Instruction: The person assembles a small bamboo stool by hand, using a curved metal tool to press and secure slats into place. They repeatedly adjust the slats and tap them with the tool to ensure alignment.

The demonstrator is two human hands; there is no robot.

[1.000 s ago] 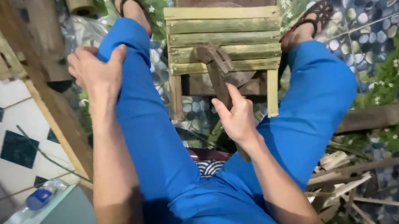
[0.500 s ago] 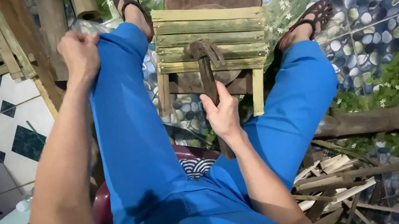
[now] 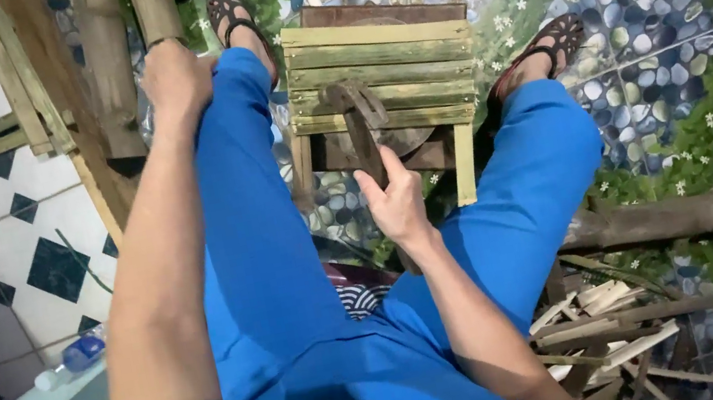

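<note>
Both hands are busy: my right hand (image 3: 399, 205) is wrapped around the lower end of a dark curved blade (image 3: 360, 126), fingers curled shut on it, its upper part lying flat on the green slatted stool (image 3: 382, 68) just ahead of my knuckles. My left hand (image 3: 177, 80) rests on my raised left knee, fingers folded over the blue trouser cloth. Right of my right forearm lies a heap of split wood strips (image 3: 610, 336); a plastic bottle (image 3: 72, 359) sits left of my left arm.
</note>
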